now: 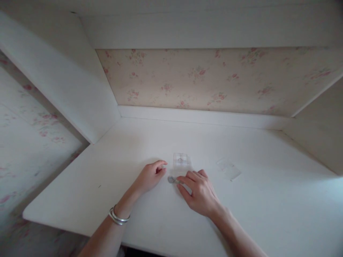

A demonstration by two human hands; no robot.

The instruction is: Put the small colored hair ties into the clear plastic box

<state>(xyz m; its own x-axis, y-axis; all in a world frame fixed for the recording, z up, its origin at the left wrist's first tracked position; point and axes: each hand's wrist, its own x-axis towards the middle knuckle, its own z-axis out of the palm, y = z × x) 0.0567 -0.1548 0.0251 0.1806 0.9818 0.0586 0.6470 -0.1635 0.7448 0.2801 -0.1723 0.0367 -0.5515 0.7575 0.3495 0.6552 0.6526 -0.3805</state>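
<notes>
- The right hand (200,192) is pinched, thumb against fingers, on a small round grey piece (171,179); whether that piece touches the bench (268,214) beneath cannot be told.
- The left hand (151,175) sits just beside it, thumb and forefinger slightly parted, with nothing visible between them; the two hands are apart from each other.
- A see-through square item (180,157) lies on the bench just beyond the fingertips, a round shape showing in its middle. A second see-through piece (229,168) lies to the right, apart from the right hand.
- The handling looks partway along: the grey piece is gripped, but it is outside both see-through items, which lie apart from each other. Whether any of these parts belong together cannot be told.
- On the left, the bench runs past the forearm to a rounded front corner; its front edge passes beneath the forearms.
- At the back, a low white strip (187,116) bounds the surface, with a side panel (321,125) at right.
- There is room for sideways movement, most of it right of the second see-through piece.
</notes>
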